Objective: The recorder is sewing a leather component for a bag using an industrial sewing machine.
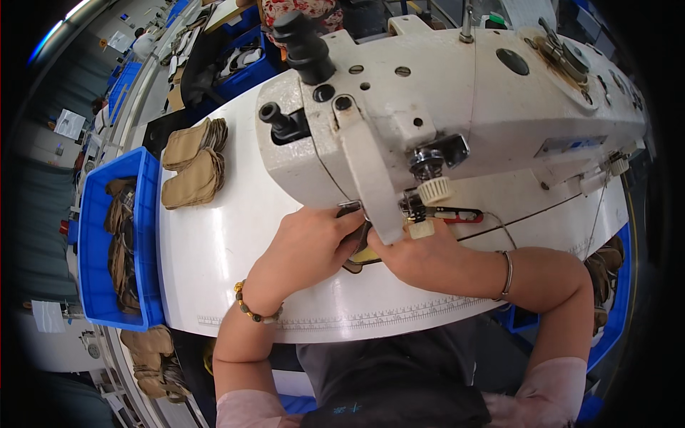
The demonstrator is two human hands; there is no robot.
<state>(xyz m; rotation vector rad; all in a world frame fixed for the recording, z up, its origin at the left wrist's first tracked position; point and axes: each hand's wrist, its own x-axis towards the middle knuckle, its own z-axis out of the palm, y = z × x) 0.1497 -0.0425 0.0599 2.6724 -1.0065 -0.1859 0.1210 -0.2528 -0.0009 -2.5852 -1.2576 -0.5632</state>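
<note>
A white sewing machine (457,93) stands on a white table (235,292) with a printed scale along its front. My left hand (317,242), wearing a beaded bracelet, is left of the needle area, its thumb and index finger closed on a small dark piece of material (352,265). My right hand (407,253), with a metal bangle, bends its fingers onto that piece from the right. The machine's head partly hides both hands' fingertips and the needle. Dark thread snips (460,214) with red on them lie behind my right hand.
Two tan stacks of cut pieces (189,178) lie at back left. Blue bins (91,242) with pieces flank the table; more pieces (146,353) sit at lower left. Another person's patterned clothing (303,18) shows behind the machine, and a worker (145,44) in white is far back left.
</note>
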